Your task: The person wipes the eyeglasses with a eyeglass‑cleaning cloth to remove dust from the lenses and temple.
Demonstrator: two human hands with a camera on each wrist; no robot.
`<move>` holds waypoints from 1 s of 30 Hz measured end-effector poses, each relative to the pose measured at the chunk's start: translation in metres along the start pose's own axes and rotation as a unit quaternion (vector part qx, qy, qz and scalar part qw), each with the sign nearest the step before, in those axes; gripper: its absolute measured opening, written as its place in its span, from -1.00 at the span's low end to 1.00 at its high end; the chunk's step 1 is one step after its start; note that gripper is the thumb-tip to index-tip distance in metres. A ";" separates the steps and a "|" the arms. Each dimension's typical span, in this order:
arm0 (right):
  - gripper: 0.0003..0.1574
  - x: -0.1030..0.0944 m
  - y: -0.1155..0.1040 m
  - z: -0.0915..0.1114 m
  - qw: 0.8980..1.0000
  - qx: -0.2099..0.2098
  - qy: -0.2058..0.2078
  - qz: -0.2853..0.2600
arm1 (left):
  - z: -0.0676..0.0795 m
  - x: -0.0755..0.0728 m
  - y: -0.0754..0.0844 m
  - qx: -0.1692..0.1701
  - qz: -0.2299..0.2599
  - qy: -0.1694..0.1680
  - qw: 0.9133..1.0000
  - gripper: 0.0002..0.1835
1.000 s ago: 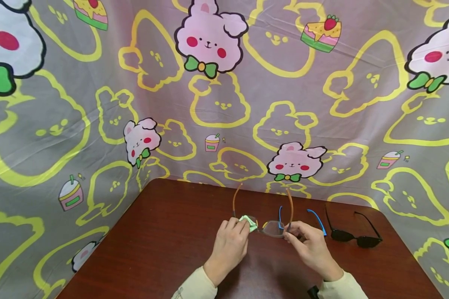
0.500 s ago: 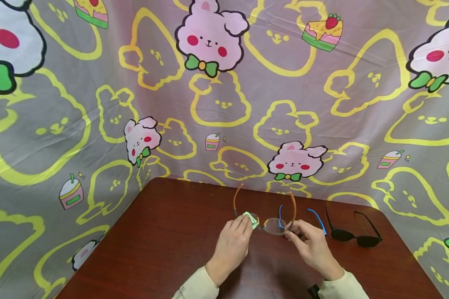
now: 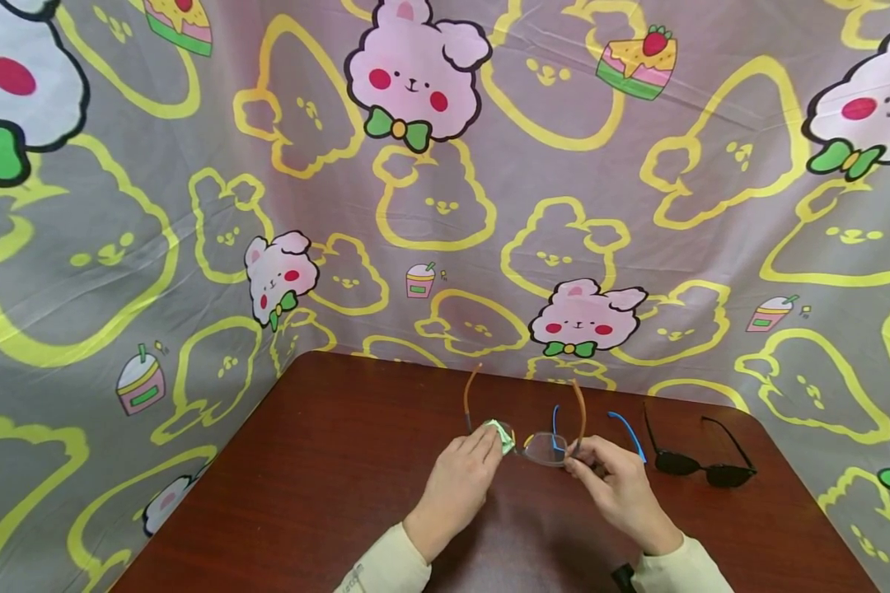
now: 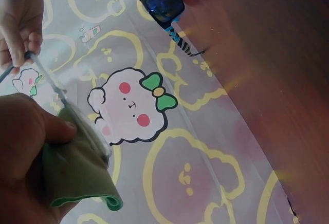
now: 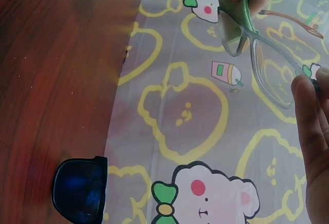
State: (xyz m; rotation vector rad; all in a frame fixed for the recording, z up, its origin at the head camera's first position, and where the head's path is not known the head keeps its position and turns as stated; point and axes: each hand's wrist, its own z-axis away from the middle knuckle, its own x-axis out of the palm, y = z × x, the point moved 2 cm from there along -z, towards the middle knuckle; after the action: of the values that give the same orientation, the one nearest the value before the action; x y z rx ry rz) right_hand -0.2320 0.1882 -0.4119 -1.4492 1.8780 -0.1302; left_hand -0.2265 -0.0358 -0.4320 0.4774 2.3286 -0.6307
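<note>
A pair of eyeglasses (image 3: 545, 449) with a clear frame and brown temples is held above the table, temples pointing away. My left hand (image 3: 456, 482) pinches a green cloth (image 3: 503, 436) over the left lens, covering most of it. In the left wrist view the thumb presses the folded cloth (image 4: 82, 172) against the frame. At the right hinge, my right hand (image 3: 623, 490) pinches the eyeglasses between thumb and fingers. The right lens shows uncovered in the right wrist view, where the frame (image 5: 253, 54) is tilted.
Blue-armed glasses (image 3: 626, 432) lie behind my right hand, which partly hides them. Black sunglasses (image 3: 727, 475) rest farther right on the brown table (image 3: 326, 461). A patterned cloth curtain (image 3: 452, 206) surrounds the table's back and sides.
My left hand and the cloth have shifted slightly right along the left lens. The eyeglasses have moved a little to the right; my right hand keeps its grip at the hinge.
</note>
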 end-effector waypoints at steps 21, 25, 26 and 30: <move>-0.60 -0.002 0.006 0.001 0.999 0.014 0.031 -0.014 | 0.000 -0.005 -0.008 0.058 0.110 0.020 0.992 -0.68; -0.60 -0.002 0.008 0.001 0.999 0.025 0.034 -0.010 | 0.000 -0.008 -0.010 0.063 0.131 0.018 0.989 -0.73; -0.60 -0.001 0.008 0.001 0.999 0.024 0.034 -0.010 | 0.000 -0.009 -0.011 0.061 0.137 0.018 0.988 -0.73; -0.59 -0.001 0.010 0.001 0.999 0.024 0.034 -0.003 | 0.001 -0.013 -0.013 0.054 0.181 0.048 0.981 -0.73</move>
State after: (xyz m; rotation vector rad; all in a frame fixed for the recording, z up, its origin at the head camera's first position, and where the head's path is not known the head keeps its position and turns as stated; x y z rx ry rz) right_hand -0.2397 0.1926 -0.4174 -1.4342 1.9119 -0.2286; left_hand -0.2236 -0.0489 -0.4196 0.9746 2.2224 -0.5681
